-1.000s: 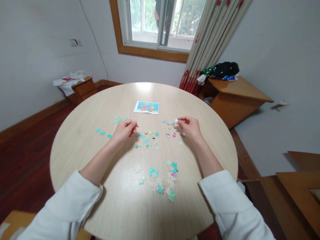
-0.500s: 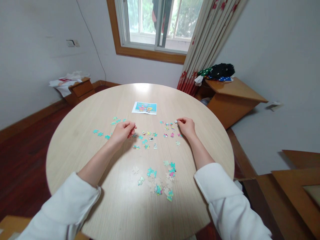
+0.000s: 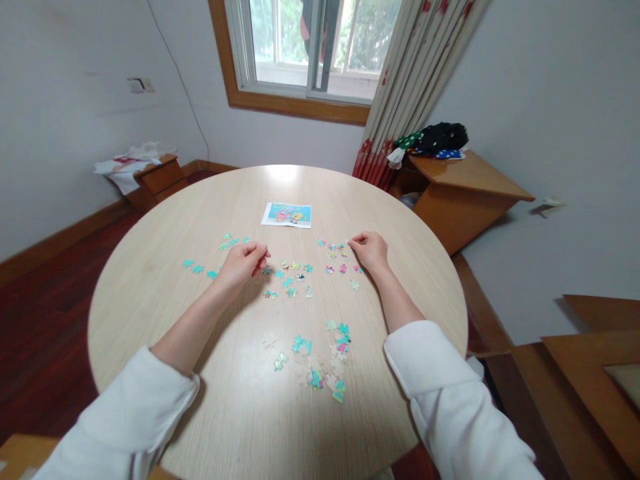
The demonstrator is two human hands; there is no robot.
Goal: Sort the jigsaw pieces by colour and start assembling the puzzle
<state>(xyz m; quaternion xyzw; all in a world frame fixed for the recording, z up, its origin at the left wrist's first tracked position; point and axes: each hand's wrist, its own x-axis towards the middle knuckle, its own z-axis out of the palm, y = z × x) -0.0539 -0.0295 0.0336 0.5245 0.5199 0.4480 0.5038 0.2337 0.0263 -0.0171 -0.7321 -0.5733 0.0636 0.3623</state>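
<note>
My right hand [image 3: 370,251] pinches a small jigsaw puzzle piece [image 3: 347,242] between thumb and fingertips, at the upper right edge of a group of puzzle pieces [image 3: 333,256]. Pink pieces [image 3: 343,269] lie just below that group. My left hand [image 3: 244,262] hovers over the table left of the middle pieces [image 3: 295,266], its fingers curled in; whether they hold anything is hidden. Teal pieces [image 3: 198,269] are spread to its left. Beyond both hands lies a picture card [image 3: 287,215] with a colourful cartoon on blue.
Nearer to me on the round table [image 3: 240,413] is a loose pile of pieces [image 3: 316,379], several pale side up. A wooden cabinet [image 3: 460,200] with clothes [image 3: 443,139] on it stands at the right. Behind the table are a window and a curtain [image 3: 400,87].
My right hand has shifted slightly left with the puzzle piece, closer to the group there. The left hand keeps its pose. The view has turned a little.
</note>
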